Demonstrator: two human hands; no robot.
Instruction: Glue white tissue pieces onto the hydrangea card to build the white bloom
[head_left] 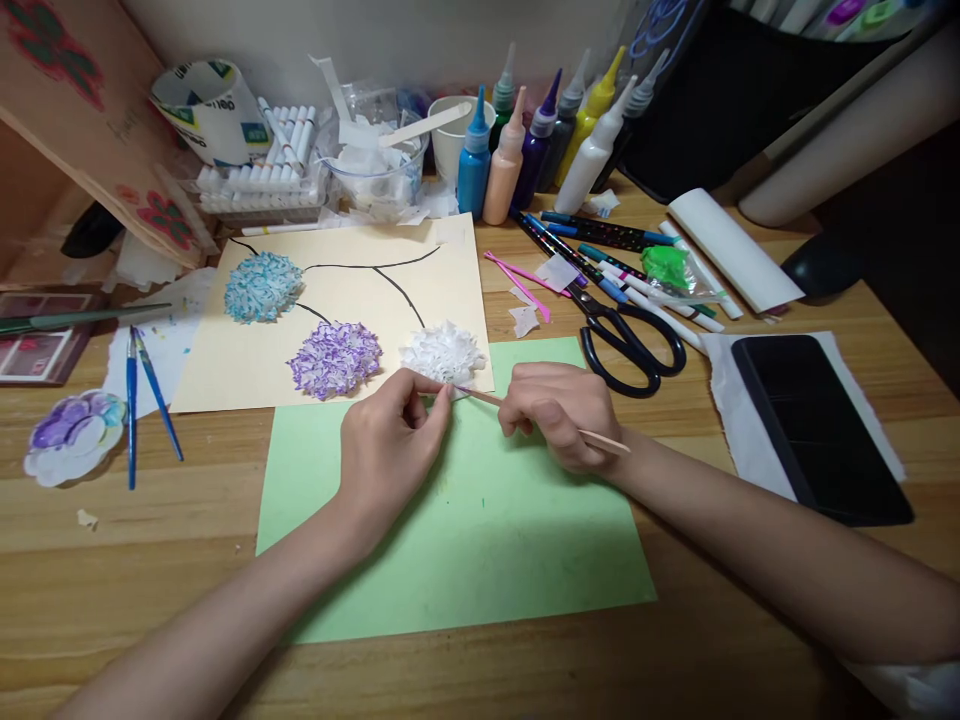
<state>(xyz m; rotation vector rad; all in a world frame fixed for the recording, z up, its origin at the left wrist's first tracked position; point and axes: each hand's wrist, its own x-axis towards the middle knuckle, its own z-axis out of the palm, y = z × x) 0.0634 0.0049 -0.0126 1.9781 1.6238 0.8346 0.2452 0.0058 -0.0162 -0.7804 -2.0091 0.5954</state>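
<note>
Between the fingers of my right hand (559,415) is a thin wooden stick (606,442), its far end pointing left toward the fingertips of my left hand (394,440). Those left fingers are pinched together at the lower edge of a white ruffled paper flower (444,352); what they grip is too small to make out. The flower sits on a cream sheet (247,385) with drawn dark stems. A purple-tipped flower (335,358) and a blue one (264,286) are on the same sheet. Under both hands lies a green sheet (465,560).
Black-handled scissors (634,345) and several markers (615,232) lie to the right, near a phone (821,425). Paint bottles (504,165) stand at the back beside a tub of paper scraps (375,165). Blue paintbrushes (133,420) and a flower-shaped palette (75,435) are at left.
</note>
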